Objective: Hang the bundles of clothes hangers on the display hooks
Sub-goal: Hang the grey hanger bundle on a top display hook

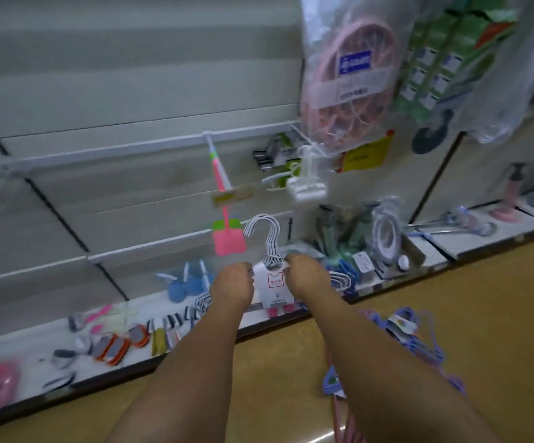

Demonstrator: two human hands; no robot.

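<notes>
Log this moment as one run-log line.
stage: bundle in hand, not yet hung | left hand: grips hanger bundle | right hand: grips same bundle | hooks up, facing wall rail

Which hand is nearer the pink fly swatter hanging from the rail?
Left. The left hand grips the hanger bundle just below the pink fly swatter; the right hand grips the bundle's other side, farther right of it.

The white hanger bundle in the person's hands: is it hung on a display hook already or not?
Not hung. Both hands, left hand and right hand, grip the white hanger bundle, whose hooks point up, free of any display hook.
</notes>
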